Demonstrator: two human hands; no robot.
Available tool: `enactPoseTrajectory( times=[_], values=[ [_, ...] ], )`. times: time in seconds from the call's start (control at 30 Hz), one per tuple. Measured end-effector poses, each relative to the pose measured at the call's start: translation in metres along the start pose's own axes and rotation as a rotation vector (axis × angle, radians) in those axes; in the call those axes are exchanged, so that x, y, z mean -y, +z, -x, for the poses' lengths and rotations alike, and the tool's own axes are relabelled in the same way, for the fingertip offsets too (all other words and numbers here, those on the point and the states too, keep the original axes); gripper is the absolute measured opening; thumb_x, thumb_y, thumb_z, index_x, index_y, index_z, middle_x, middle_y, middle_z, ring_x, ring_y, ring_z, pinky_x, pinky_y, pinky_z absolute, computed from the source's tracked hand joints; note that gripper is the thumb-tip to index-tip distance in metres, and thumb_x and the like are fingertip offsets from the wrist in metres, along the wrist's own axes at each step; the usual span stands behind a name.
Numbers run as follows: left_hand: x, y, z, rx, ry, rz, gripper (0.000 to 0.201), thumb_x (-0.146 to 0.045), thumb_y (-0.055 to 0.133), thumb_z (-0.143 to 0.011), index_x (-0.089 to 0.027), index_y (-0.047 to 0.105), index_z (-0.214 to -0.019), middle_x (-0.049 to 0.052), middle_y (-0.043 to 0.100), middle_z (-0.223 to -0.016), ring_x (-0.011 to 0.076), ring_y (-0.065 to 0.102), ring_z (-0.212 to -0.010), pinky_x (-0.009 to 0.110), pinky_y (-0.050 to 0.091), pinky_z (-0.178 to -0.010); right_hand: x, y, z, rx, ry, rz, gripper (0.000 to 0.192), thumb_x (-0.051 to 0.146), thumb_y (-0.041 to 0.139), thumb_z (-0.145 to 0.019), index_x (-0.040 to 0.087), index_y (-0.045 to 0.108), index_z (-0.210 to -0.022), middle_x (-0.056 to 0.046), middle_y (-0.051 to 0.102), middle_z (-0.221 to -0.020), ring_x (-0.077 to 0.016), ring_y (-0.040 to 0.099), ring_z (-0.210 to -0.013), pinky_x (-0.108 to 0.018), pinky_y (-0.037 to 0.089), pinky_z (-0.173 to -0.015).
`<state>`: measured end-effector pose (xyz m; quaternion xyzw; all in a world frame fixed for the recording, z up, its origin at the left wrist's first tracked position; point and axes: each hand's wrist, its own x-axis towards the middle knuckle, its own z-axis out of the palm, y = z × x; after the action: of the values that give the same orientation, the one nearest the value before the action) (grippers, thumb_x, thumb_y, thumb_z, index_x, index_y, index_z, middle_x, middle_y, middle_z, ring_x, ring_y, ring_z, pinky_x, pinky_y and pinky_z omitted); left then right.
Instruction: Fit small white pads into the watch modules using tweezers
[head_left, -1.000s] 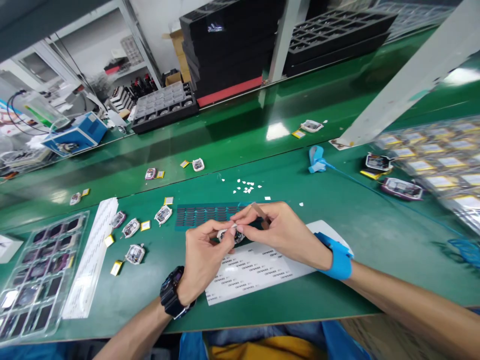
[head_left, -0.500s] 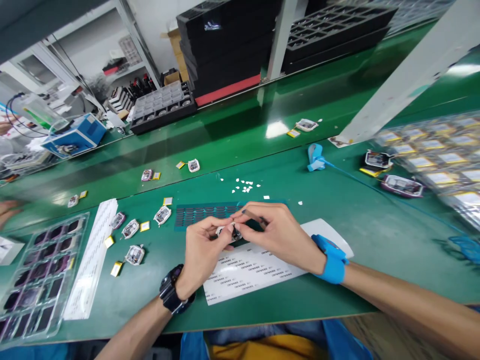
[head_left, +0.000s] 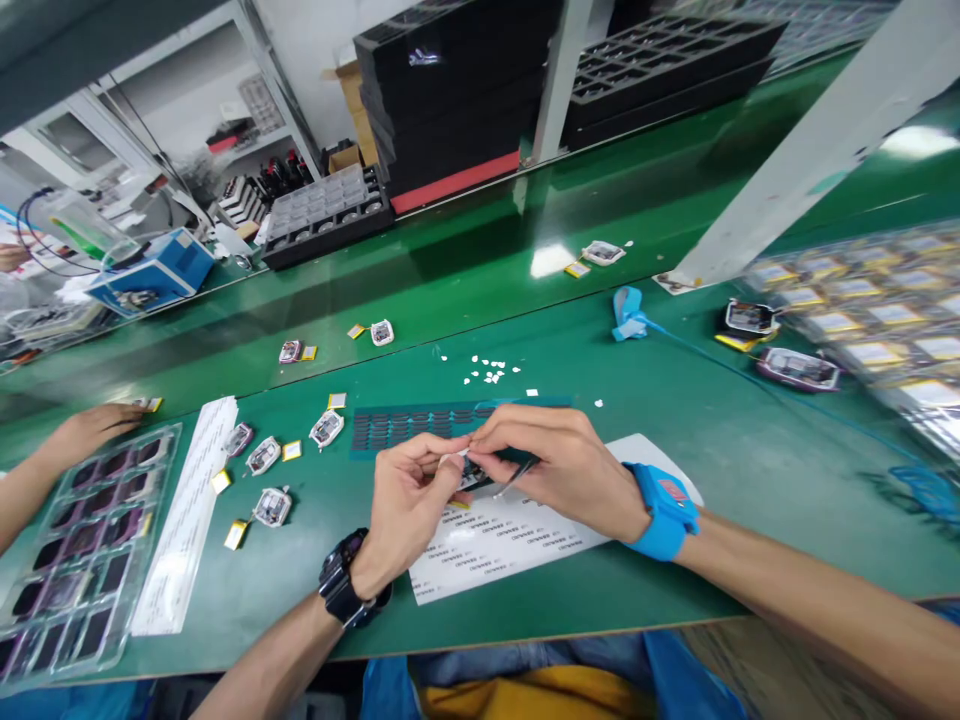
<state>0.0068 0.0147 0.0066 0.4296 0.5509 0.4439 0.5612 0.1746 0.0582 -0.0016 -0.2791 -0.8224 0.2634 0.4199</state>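
Note:
My left hand (head_left: 411, 500), a dark watch on its wrist, is closed on the edge of a small watch housing (head_left: 474, 474) with electronics inside. My right hand (head_left: 559, 468), with a blue wrist strap, pinches its thumb and fingertips at the housing's upper edge. Tweezers (head_left: 514, 480) are tucked in that same hand, their thin tips pointing down and left. Part of a yellow-edged battery (head_left: 459, 504) shows under the housing. Fingers cover most of the housing. Beneath both hands lies a white printed sheet (head_left: 517, 545), with a strip of dark adhesive pieces (head_left: 397, 425) behind it.
Several open watch housings (head_left: 272, 507) with batteries lie to the left, beside a tray of dark screens (head_left: 97, 540). A co-worker's hand (head_left: 94, 430) reaches over that tray. Small white bits (head_left: 491, 370) are scattered ahead. Battery trays (head_left: 892, 310) and a blue cord (head_left: 712, 365) are at right.
The tweezers in my right hand have swung so their tips point down-left. A battery edge now shows under the housing. The co-worker's hand has come in farther from the left.

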Motion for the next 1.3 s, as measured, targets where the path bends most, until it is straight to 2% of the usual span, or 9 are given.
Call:
enactPoseTrajectory(
  times=[0.13, 0.23, 0.33, 0.4, 0.47, 0.57, 0.67, 0.83, 1.3],
  values=[
    [-0.003, -0.005, -0.002, 0.067, 0.069, -0.093, 0.04, -0.037, 0.069, -0.08, -0.02, 0.068, -0.117, 0.008, 0.074, -0.11, 0.02, 0.071, -0.09, 0.03, 0.06, -0.073, -0.004, -0.01, -0.007, -0.031, 0.159, -0.006, 0.026, 0.037, 0.053, -0.095, 0.019, 0.068, -0.083, -0.006, 0.073, -0.086, -0.0163, 0.067, -0.076, -0.029, 0.053, -0.068],
    [-0.007, -0.011, -0.002, -0.069, 0.27, -0.4, 0.031, -0.034, 0.063, -0.085, -0.025, 0.069, -0.114, 0.005, 0.073, -0.114, 0.0215, 0.068, -0.101, 0.034, 0.053, -0.091, -0.01, -0.023, -0.01, -0.041, 0.349, -0.123, 0.061, 0.058, 0.029, -0.099, 0.019, 0.067, -0.072, -0.008, 0.072, -0.086, -0.0161, 0.067, -0.075, -0.029, 0.053, -0.067],
    [-0.01, -0.018, -0.005, -0.243, 0.4, -0.612, 0.021, -0.034, 0.06, -0.087, -0.024, 0.072, -0.102, 0.005, 0.074, -0.103, 0.0205, 0.066, -0.093, 0.033, 0.048, -0.091, -0.017, -0.036, -0.009, 0.007, 0.493, -0.258, 0.077, 0.072, 0.016, -0.092, 0.019, 0.063, -0.061, -0.007, 0.067, -0.07, -0.0136, 0.062, -0.061, -0.027, 0.051, -0.057],
    [-0.011, -0.022, -0.011, -0.275, 0.357, -0.52, 0.022, -0.038, 0.058, -0.089, -0.022, 0.068, -0.101, 0.005, 0.074, -0.095, 0.0172, 0.065, -0.078, 0.03, 0.05, -0.078, -0.022, -0.041, -0.007, 0.054, 0.547, -0.316, 0.07, 0.075, 0.031, -0.088, 0.018, 0.064, -0.065, -0.006, 0.068, -0.067, -0.014, 0.063, -0.059, -0.027, 0.051, -0.056],
    [-0.011, -0.024, -0.018, -0.209, 0.244, -0.261, 0.025, -0.042, 0.058, -0.088, -0.02, 0.06, -0.099, 0.005, 0.074, -0.091, 0.0142, 0.064, -0.068, 0.027, 0.05, -0.069, -0.028, -0.042, -0.004, 0.074, 0.576, -0.326, 0.052, 0.068, 0.056, -0.082, 0.018, 0.066, -0.074, -0.006, 0.072, -0.072, -0.0167, 0.068, -0.066, -0.029, 0.054, -0.059],
    [-0.012, -0.021, -0.029, -0.051, 0.085, 0.129, 0.03, -0.044, 0.063, -0.084, -0.019, 0.051, -0.094, 0.007, 0.075, -0.094, 0.0164, 0.07, -0.079, 0.03, 0.053, -0.075, -0.036, -0.039, 0.002, 0.045, 0.626, -0.335, 0.031, 0.047, 0.073, -0.075, 0.017, 0.066, -0.079, -0.007, 0.075, -0.077, -0.02, 0.072, -0.074, -0.03, 0.055, -0.063],
    [-0.011, -0.015, -0.036, 0.021, -0.017, 0.293, 0.029, -0.039, 0.067, -0.082, -0.019, 0.05, -0.093, 0.009, 0.075, -0.1, 0.0197, 0.071, -0.096, 0.032, 0.052, -0.085, -0.04, -0.037, 0.009, 0.033, 0.676, -0.385, 0.022, 0.037, 0.073, -0.073, 0.017, 0.065, -0.078, -0.006, 0.075, -0.074, -0.0197, 0.072, -0.071, -0.031, 0.056, -0.063],
    [-0.003, -0.012, -0.04, 0.008, -0.15, 0.355, 0.019, -0.03, 0.063, -0.085, -0.016, 0.054, -0.094, 0.012, 0.076, -0.097, 0.0216, 0.073, -0.091, 0.034, 0.052, -0.086, -0.042, -0.037, 0.016, 0.077, 0.723, -0.421, 0.023, 0.038, 0.073, -0.071, 0.018, 0.065, -0.077, -0.006, 0.075, -0.081, -0.0198, 0.072, -0.077, -0.033, 0.057, -0.073],
    [0.006, -0.007, -0.036, -0.09, -0.148, 0.319, 0.013, -0.022, 0.056, -0.088, -0.016, 0.055, -0.101, 0.009, 0.077, -0.093, 0.0181, 0.073, -0.09, 0.033, 0.052, -0.089, -0.04, -0.031, 0.013, 0.04, 0.719, -0.245, 0.017, 0.035, 0.065, -0.077, 0.019, 0.06, -0.074, -0.005, 0.073, -0.073, -0.0191, 0.071, -0.069, -0.032, 0.053, -0.064]
  ],
)
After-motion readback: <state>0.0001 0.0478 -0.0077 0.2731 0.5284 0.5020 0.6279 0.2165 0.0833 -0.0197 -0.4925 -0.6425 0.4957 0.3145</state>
